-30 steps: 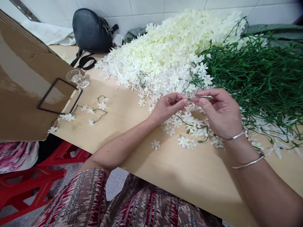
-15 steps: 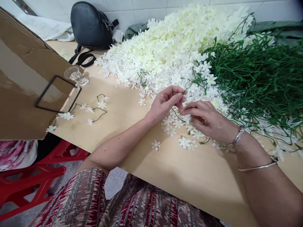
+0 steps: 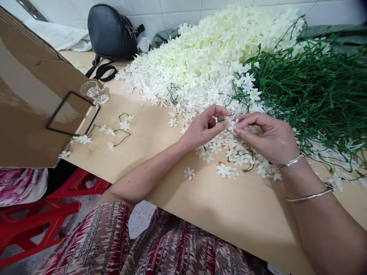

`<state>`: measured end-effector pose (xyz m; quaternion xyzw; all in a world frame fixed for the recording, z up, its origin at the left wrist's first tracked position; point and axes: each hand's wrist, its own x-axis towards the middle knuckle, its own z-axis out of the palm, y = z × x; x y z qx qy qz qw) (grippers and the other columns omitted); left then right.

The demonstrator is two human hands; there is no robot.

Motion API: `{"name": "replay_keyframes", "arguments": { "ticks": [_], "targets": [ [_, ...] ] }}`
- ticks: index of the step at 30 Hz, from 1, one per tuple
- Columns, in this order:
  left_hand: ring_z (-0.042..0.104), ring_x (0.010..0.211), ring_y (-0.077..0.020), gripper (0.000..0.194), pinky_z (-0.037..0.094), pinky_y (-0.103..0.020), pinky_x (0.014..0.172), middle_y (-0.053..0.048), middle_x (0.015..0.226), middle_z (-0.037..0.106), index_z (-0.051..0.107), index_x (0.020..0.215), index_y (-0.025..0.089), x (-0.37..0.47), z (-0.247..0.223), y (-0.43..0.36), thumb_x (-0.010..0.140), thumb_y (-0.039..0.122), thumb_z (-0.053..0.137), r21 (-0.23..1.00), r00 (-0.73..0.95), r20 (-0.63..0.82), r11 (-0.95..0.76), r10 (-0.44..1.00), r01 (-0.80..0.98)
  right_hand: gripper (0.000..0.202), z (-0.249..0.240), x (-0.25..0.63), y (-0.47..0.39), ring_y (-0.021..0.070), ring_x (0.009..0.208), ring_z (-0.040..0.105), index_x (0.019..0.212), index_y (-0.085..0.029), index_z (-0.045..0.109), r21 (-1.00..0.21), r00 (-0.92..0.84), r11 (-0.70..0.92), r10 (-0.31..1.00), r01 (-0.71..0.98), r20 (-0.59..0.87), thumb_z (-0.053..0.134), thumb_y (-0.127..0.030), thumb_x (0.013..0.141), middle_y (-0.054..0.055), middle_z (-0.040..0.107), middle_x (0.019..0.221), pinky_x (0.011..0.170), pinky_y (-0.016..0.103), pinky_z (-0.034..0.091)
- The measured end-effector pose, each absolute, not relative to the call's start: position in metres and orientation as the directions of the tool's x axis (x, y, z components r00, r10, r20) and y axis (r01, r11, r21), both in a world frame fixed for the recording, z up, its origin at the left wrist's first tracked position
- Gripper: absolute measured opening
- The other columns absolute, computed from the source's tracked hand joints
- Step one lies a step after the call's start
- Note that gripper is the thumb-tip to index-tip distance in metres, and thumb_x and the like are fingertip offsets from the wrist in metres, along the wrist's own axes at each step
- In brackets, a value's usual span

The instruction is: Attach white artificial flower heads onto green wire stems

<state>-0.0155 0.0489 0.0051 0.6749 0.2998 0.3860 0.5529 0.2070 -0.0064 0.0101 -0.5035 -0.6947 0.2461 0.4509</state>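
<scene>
My left hand (image 3: 207, 125) pinches a thin green artificial stem (image 3: 219, 121) between thumb and fingertips. Facing it, my right hand (image 3: 268, 135) is closed on a small white artificial flower (image 3: 233, 124) at the stem's tip. The fingertips of both hands are close together, partly hiding the joint between stem and flower. Just beneath them lie loose white flowers (image 3: 226, 170) on the table (image 3: 172, 183). Behind the hands rises a large heap of white and cream blossoms (image 3: 212, 57). A thick bundle of green stems (image 3: 312, 84) lies on the right.
On the left stand a cardboard box (image 3: 28, 95) and a black wire frame (image 3: 71, 113). A clear plastic cup (image 3: 96, 93) lies tipped beside them, near stems with flowers (image 3: 125, 125). A black bag (image 3: 111, 32) leans on the tiled wall. Red stools (image 3: 57, 208) are below.
My right hand has lifted from the loose flowers and now brings a white flower against the stem in my left hand. My left hand has shifted only slightly.
</scene>
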Motion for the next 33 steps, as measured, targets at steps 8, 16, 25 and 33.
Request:
{"name": "replay_keyframes", "arguments": {
  "ticks": [8,16,25,33],
  "targets": [
    [0.042,0.059,-0.0067,0.055,0.035,-0.026,0.054,-0.001,0.096,0.069,0.071,0.118,0.024,-0.010,0.008,0.043,0.094,0.073,0.078,0.990,0.576,0.140,-0.126,0.805,-0.064,0.016,0.023,0.193,-0.013,0.0315,0.099,0.077,0.081,-0.036,0.074,-0.797,0.074,0.444,0.855,0.409,0.514,0.084,-0.030,0.092,0.004,0.081,0.098,0.097,0.055,0.060],
    [0.040,0.056,-0.0078,0.049,0.030,-0.027,0.053,0.002,0.075,0.064,0.078,0.103,0.023,-0.007,0.003,0.041,0.090,0.069,0.085,0.966,0.462,0.235,-0.257,0.855,-0.016,0.014,0.007,0.185,-0.014,0.0273,0.096,0.076,0.102,-0.031,0.075,-0.789,0.125,0.392,0.857,0.473,0.500,0.082,-0.028,0.090,0.002,0.079,0.100,0.095,0.049,0.062],
    [0.068,0.066,-0.0083,0.042,0.055,-0.024,0.066,-0.003,0.102,0.079,0.071,0.104,0.021,-0.007,0.004,0.036,0.100,0.062,0.075,0.946,0.442,0.300,-0.322,0.846,-0.027,0.011,0.017,0.177,-0.018,0.0283,0.097,0.075,0.104,-0.033,0.081,-0.783,0.106,0.416,0.851,0.463,0.514,0.084,-0.030,0.093,0.005,0.080,0.103,0.095,0.049,0.062],
    [0.061,0.062,-0.0076,0.029,0.048,-0.027,0.060,-0.008,0.121,0.077,0.058,0.121,0.023,-0.009,0.008,0.033,0.104,0.046,0.066,0.948,0.511,0.297,-0.313,0.807,-0.058,0.011,0.016,0.184,-0.012,0.0238,0.093,0.076,0.090,-0.031,0.081,-0.900,0.261,0.396,0.863,0.181,0.433,0.089,-0.023,0.090,0.005,0.083,0.097,0.092,0.042,0.059]
  ]
}}
